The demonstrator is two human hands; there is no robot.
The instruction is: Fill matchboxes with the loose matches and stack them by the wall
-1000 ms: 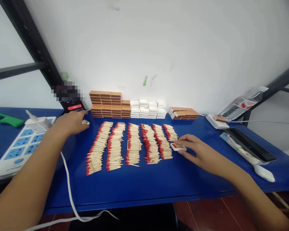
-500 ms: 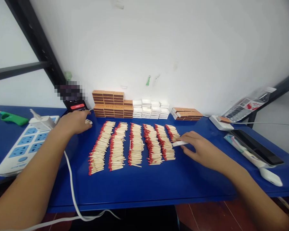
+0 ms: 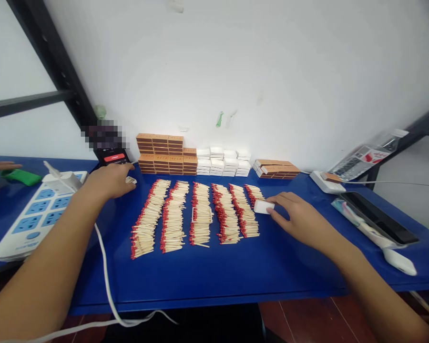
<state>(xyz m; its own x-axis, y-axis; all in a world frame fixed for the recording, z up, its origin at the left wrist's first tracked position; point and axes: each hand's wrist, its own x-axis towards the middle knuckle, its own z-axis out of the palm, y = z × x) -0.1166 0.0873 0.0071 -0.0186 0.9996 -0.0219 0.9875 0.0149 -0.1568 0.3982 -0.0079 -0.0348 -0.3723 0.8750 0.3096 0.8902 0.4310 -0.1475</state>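
My right hand (image 3: 289, 214) pinches a small white matchbox tray (image 3: 263, 206) between thumb and fingers, a broad white face toward me. It hovers by the rightmost, shorter row of red-tipped matches (image 3: 254, 193). Several longer rows of matches (image 3: 173, 219) lie side by side to its left. A white tray rim shows among the matches in the third row from the left. My left hand (image 3: 111, 181) rests at the back left, beside the phone (image 3: 115, 157). Its thumb and index finger are apart, with a small pale thing (image 3: 130, 180), too small to name, in the gap.
Brown matchbox sleeves (image 3: 168, 159) and white trays (image 3: 223, 162) stand stacked along the wall; more sleeves (image 3: 279, 169) lie right. A power strip (image 3: 39, 214) with cables is left. Another person's hand (image 3: 2, 166) is over a green lighter (image 3: 23, 177). A bottle (image 3: 370, 155) leans at right.
My right hand has turned the white tray so that its broad face shows instead of a thin edge. Another person's hand has come in at the far left. My left hand stays put.
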